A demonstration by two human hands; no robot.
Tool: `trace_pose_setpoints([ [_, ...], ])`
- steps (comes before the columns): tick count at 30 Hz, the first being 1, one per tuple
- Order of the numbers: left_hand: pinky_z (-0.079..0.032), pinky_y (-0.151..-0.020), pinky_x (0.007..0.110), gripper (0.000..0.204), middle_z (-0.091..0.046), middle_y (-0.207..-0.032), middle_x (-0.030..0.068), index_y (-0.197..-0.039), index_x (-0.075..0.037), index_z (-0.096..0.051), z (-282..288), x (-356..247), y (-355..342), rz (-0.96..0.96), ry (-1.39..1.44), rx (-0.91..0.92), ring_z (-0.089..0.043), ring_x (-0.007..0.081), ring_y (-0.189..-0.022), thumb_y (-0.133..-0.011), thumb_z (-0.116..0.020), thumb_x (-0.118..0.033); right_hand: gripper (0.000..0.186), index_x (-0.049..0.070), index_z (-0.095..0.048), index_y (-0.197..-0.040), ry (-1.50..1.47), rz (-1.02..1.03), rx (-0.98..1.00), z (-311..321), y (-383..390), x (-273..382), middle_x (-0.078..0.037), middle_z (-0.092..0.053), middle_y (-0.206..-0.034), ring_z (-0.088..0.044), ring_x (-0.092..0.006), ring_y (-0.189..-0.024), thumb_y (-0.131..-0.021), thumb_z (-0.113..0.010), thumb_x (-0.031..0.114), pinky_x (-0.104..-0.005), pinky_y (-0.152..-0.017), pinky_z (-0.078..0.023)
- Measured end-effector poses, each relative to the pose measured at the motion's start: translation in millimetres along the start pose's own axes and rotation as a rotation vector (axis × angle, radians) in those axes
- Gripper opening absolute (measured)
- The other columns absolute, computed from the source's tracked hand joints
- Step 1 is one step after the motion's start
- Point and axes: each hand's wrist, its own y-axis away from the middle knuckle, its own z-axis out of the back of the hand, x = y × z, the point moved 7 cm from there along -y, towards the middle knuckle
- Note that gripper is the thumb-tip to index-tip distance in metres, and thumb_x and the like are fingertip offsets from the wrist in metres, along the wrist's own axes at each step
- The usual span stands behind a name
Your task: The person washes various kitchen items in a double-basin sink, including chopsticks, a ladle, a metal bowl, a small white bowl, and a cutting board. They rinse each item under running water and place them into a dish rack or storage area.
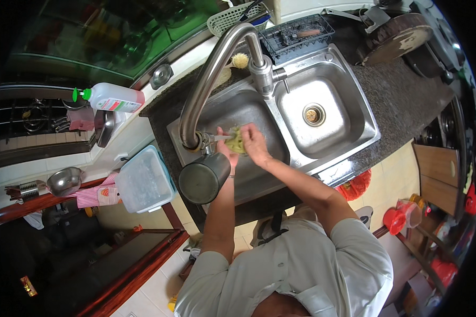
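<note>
Over the left sink basin [259, 113], both my hands hold a crumpled, pale yellow-green vegetable [238, 142]; its exact kind I cannot make out. My left hand [228, 154] grips it from the left, partly hidden by the faucet's dark cylinder. From the right, the fingers of my right hand [255, 146] curl against it. A tall curved metal faucet [217, 68] arches over the basin, and a stream of water [222, 137] runs from its outlet onto the vegetable and my left hand. Below the outlet hangs the dark cylinder [205, 178], close to my left wrist.
Right of my hands is the second basin [349, 113] with its drain. Behind the sink stand a dark wire rack [296, 39] and a yellowish brush [240, 61]. A thick round chopping board [396, 39] leans at the back right. A bottle [113, 99] and translucent bin [145, 179] are at left.
</note>
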Motion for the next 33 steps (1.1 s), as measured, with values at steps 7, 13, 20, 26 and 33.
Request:
trace_pose_setpoints([
  [7,-0.050,-0.074,0.032,0.036,-0.058,-0.093,0.0056,-0.095,-0.010,-0.055,7,23,-32,0.067,0.089,0.678,-0.058,0.0170,-0.089,-0.096,-0.043,-0.044,0.023,0.002,-0.059,-0.084,0.403,0.254,-0.048,-33,6,22,-0.020,-0.059,-0.082,-0.058,-0.0411,-0.074,-0.088,-0.054,0.025,-0.0451,-0.065,-0.047],
  [13,-0.047,-0.067,0.032,0.035,-0.057,-0.088,0.0051,-0.094,-0.007,-0.055,25,15,-22,-0.316,-0.557,0.078,-0.056,0.0151,-0.082,-0.096,-0.044,-0.040,0.029,0.002,-0.059,-0.080,0.331,0.132,-0.060,-20,2,39,-0.023,-0.061,-0.073,-0.061,-0.0405,-0.073,-0.087,-0.055,0.030,-0.0460,-0.065,-0.047],
  [20,-0.044,-0.058,0.029,0.037,-0.054,-0.075,0.0015,-0.080,-0.009,-0.055,17,12,-22,-0.151,-0.118,-0.026,-0.052,0.0130,-0.068,-0.092,-0.051,-0.043,0.028,0.004,-0.061,-0.080,0.379,0.100,-0.071,-31,-4,21,-0.022,-0.062,-0.074,-0.061,-0.0427,-0.073,-0.086,-0.053,0.030,-0.0506,-0.067,-0.047],
  [26,-0.047,-0.058,0.030,0.037,-0.054,-0.076,0.0028,-0.090,-0.003,-0.058,3,13,6,-0.139,-0.245,-0.131,-0.053,0.0138,-0.065,-0.093,-0.053,-0.040,0.032,0.001,-0.059,-0.081,0.182,0.064,-0.155,-9,3,16,-0.023,-0.059,-0.070,-0.060,-0.0385,-0.064,-0.089,-0.048,0.030,-0.0438,-0.059,-0.045],
  [33,-0.049,-0.064,0.030,0.029,-0.055,-0.083,0.0029,-0.095,-0.006,-0.053,23,6,-18,-0.264,-0.138,-0.188,-0.057,0.0162,-0.077,-0.096,-0.047,-0.035,0.030,-0.002,-0.055,-0.079,0.207,0.165,-0.160,-18,-7,22,-0.022,-0.058,-0.069,-0.058,-0.0352,-0.065,-0.091,-0.049,0.025,-0.0412,-0.059,-0.045],
])
